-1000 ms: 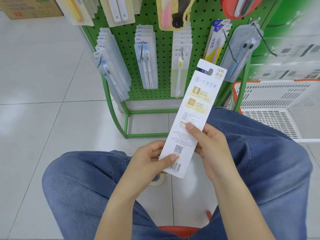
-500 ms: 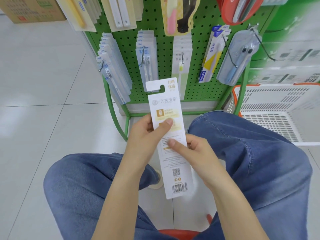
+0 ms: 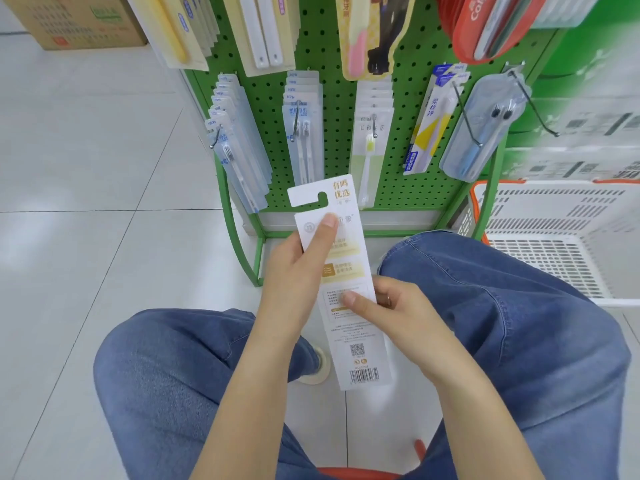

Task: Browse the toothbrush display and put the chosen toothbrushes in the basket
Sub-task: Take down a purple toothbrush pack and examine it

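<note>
A seated person in blue jeans holds a long white cardboard toothbrush pack (image 3: 341, 282), printed back facing up, upright between the knees. The left hand (image 3: 294, 271) grips the pack's upper part, thumb pressed flat on the card just below the hook-shaped hang slot, the other fingers wrapped behind. The right hand (image 3: 391, 313) pinches the pack's middle from the other side, thumb tip on the small printed text, fingers curled behind the card. Below both thumbs the barcode end hangs free.

Beyond the fingertips stands a green perforated metal display rack (image 3: 336, 109) with rows of clear plastic toothbrush packs on hooks. To the right of the right hand, past the knee, sits a white slotted plastic shopping basket with orange trim (image 3: 554, 237); its visible part looks empty.

The step appears to be reading the pack before choosing. To do it well, keep both thumbs off the text being read, hold the card steady and flat, then, if chosen, let the left hand release and carry it rightward over the knee into the basket.
</note>
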The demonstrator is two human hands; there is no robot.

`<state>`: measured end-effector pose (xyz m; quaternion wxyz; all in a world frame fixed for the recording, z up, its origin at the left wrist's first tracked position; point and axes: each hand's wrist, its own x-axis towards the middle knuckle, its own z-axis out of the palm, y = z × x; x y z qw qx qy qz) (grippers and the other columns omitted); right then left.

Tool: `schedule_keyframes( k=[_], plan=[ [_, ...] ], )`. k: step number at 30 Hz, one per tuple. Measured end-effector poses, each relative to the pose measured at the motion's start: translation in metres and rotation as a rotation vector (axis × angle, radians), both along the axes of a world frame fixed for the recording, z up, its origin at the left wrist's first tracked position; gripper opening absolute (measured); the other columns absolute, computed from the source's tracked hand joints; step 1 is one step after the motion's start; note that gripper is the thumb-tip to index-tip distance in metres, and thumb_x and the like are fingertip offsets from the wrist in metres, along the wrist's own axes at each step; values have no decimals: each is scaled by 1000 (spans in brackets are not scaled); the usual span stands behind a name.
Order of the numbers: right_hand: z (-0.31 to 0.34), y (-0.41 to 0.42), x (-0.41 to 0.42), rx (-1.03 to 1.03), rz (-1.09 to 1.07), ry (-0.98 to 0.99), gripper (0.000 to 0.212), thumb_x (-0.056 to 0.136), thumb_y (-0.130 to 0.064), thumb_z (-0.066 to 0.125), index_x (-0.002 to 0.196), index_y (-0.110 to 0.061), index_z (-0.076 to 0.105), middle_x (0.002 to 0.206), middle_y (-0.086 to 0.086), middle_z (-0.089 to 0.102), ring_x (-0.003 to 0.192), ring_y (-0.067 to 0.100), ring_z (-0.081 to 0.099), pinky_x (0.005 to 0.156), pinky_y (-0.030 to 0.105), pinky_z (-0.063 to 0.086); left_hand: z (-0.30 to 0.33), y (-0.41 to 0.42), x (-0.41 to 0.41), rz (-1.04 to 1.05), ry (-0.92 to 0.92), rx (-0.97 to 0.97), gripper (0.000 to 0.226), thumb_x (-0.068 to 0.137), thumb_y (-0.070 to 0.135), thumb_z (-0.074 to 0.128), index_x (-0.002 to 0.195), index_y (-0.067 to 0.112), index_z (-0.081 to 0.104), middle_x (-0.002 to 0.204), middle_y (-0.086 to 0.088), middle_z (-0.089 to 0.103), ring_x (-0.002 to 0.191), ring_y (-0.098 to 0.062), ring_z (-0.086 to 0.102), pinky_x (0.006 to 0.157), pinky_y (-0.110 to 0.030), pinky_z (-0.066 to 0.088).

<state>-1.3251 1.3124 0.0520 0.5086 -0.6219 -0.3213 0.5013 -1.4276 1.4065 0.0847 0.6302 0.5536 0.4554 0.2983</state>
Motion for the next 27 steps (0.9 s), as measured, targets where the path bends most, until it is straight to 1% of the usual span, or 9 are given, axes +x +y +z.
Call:
schedule_keyframes(
  k=[4,6,8,11,16,18,19,23,27],
  plan=[
    [-3,4,-9,184,-483,-266,16,88,-22,69,96,-36,66,93,-16,72,90,0,66,81,20,51,-1,-2,-1,55,62,111,23,93,43,57,85,25,69,80,12,75,74,-5,70,64,-20,55],
    [2,7,-20,295,-478,-312,24,89,-23,64,106,-39,63,108,-17,68,103,-5,61,81,9,46,-1,-5,0,62,98,198,35,91,51,59,86,18,70,80,-1,73,77,-19,69,72,-35,56],
    [1,11,-30,309,-350,-341,37,89,-26,61,121,-43,53,134,-12,56,121,-10,49,91,11,45,2,-9,1,40,107,230,37,89,52,59,88,16,71,79,-8,71,78,-26,66,77,-45,55],
    [0,15,-36,313,-299,-313,49,89,-30,58,136,-36,45,145,-10,47,132,-2,44,100,19,45,9,-16,2,2,65,218,18,95,40,58,98,28,72,82,15,73,78,0,67,79,-34,56],
    [21,23,-26,343,-324,-227,36,96,-17,58,131,-20,59,108,-12,69,88,-10,61,73,5,44,22,-14,-2,5,-3,250,41,80,60,45,94,33,73,91,14,74,94,-5,68,92,-41,53],
    [32,30,-22,356,-365,-316,17,99,-21,54,99,-29,69,72,-16,59,63,-4,48,59,10,38,30,-10,-2,8,-3,289,40,80,61,44,93,34,71,89,14,74,93,-5,69,92,-41,53],
    [37,33,-20,365,-394,-340,25,100,-20,52,80,-32,62,61,-13,48,57,-1,39,54,14,34,35,-8,-2,8,-2,308,37,82,58,47,95,33,70,88,14,74,91,-4,69,91,-39,53],
    [59,51,-6,418,-401,-271,34,101,-16,49,69,-5,50,59,-4,37,58,5,33,53,22,28,54,12,-5,6,4,372,17,89,38,58,99,31,71,89,16,74,90,1,68,83,-24,51],
    [88,73,2,494,-341,-148,36,99,-19,51,64,-12,53,61,-7,44,63,8,40,60,28,33,79,41,-10,98,-24,491,14,94,22,62,94,33,69,84,13,73,87,-4,68,84,-33,55]
  ],
)
